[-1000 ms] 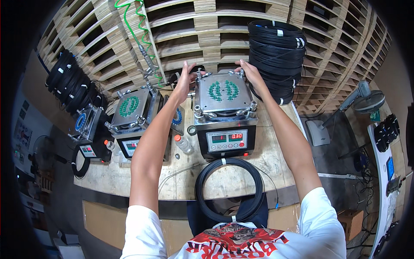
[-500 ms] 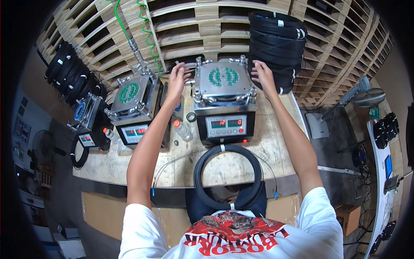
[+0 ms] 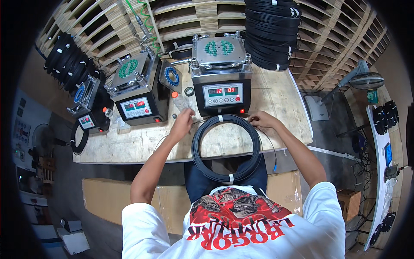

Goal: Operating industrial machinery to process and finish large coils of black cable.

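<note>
A coil of black cable [image 3: 197, 149] leans on the table's front edge, its lower part on my lap, with white ties at top and bottom. At its left, my left hand [image 3: 183, 122] has its fingers closed around one thin tail of the cable. My right hand [image 3: 263, 119] pinches the other tail beside the coil's upper right; its fingertips are small and partly hidden. That tail hangs down to a blue connector tip [image 3: 275, 167]. Just behind the coil is a black polishing machine [image 3: 221, 88] with a steel top plate, green fittings in a ring and a lit red display.
Two similar machines [image 3: 137, 97] [image 3: 88, 105] stand to the left. Near my left hand are a clear bottle with an orange cap [image 3: 179, 101] and a roll of tape [image 3: 189, 91]. A blue-ringed plate [image 3: 171, 76] leans against the middle machine. Stacked black coils [image 3: 274, 36] stand behind right.
Both hands have come down from beside the machine's top plate to the coil's two cable tails. My view has tilted, and the machine's right display reading has changed.
</note>
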`<state>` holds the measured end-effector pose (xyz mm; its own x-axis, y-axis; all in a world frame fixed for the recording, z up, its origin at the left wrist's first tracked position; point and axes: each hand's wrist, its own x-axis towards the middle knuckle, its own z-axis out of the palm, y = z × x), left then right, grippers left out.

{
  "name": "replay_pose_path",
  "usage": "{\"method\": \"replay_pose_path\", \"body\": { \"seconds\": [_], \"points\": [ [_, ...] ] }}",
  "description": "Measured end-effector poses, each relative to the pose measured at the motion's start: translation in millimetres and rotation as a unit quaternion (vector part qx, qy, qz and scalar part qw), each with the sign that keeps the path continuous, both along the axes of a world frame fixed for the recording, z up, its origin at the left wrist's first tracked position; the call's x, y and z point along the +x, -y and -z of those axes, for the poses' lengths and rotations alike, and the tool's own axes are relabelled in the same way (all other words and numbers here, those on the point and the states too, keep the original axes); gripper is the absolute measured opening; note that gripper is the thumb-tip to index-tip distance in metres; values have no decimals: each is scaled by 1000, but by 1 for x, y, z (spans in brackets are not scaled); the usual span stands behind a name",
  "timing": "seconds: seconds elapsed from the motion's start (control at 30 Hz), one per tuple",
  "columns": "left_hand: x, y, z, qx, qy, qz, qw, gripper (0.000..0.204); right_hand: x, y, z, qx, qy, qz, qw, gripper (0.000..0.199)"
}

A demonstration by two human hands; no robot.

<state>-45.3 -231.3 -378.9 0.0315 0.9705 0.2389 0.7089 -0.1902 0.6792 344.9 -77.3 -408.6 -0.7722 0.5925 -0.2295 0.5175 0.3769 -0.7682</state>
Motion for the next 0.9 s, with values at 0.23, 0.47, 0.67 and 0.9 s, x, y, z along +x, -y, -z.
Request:
{"method": "replay_pose_path", "body": {
  "seconds": [0.23, 0.47, 0.67, 0.9],
  "points": [
    [4, 0, 39, -7, -111, 23, 994, 12, -8, 14, -2, -23, -19, 68, 997, 12],
    [-4, -6, 24, -145, -27, 42, 988, 19, 1, 16, 13, -28, -65, 128, 989, 18],
    [44, 3, -18, -245, -211, 47, 945, 73, -8, 42, 24, 194, 44, 122, 972, 63],
    [20, 24, -7, -234, -172, 17, 957, 62, -32, 75, -27, 192, 64, 130, 971, 61]
  ]
}}
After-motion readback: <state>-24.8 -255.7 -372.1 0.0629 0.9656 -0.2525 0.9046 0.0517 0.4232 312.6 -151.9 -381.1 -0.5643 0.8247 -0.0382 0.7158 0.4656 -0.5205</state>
